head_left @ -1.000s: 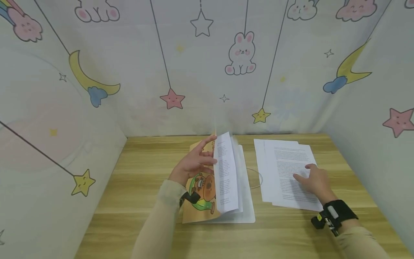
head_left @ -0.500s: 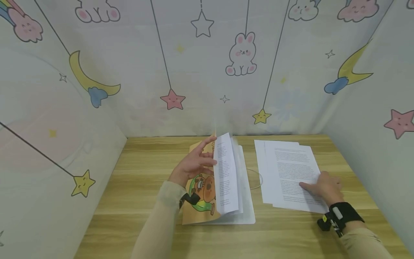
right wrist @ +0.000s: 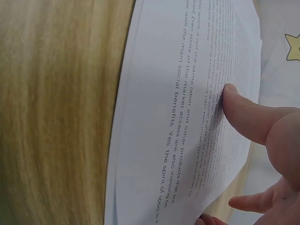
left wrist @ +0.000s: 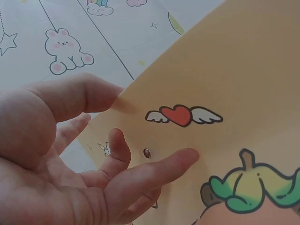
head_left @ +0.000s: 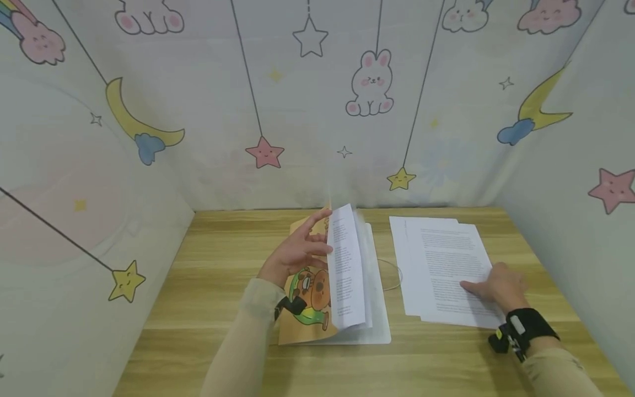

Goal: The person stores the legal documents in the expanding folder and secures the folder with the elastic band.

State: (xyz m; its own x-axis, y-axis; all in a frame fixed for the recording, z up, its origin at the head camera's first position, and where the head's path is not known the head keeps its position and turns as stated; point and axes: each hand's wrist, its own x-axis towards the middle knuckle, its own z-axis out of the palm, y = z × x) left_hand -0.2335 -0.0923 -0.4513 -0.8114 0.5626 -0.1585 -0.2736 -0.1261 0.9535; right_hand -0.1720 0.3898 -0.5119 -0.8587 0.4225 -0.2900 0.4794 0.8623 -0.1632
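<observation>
In the head view my left hand [head_left: 300, 253] holds up the raised tan cover of a folder [head_left: 307, 325], printed with a cartoon animal. The thumb rests at the cover's edge and the fingertips lie against its outside, near a winged heart [left wrist: 183, 116] in the left wrist view. White printed pages [head_left: 347, 270] stand up inside the folder, over its pale back. My right hand [head_left: 501, 286] grips the right side of loose printed sheets [head_left: 448, 264], thumb on top. Its other fingers are at the sheets' edge, partly hidden in the right wrist view.
A thin elastic loop [head_left: 397, 264] sticks out from the folder's right side towards the sheets. Everything lies on a wood-grain table [head_left: 213, 309]. White cloth walls [head_left: 297, 110] with cartoon prints enclose the back and sides.
My right hand has moved right to the sheets' edge, its fingers drawn in. The top sheet has shifted slightly right. The left hand and folder have stayed in place.
</observation>
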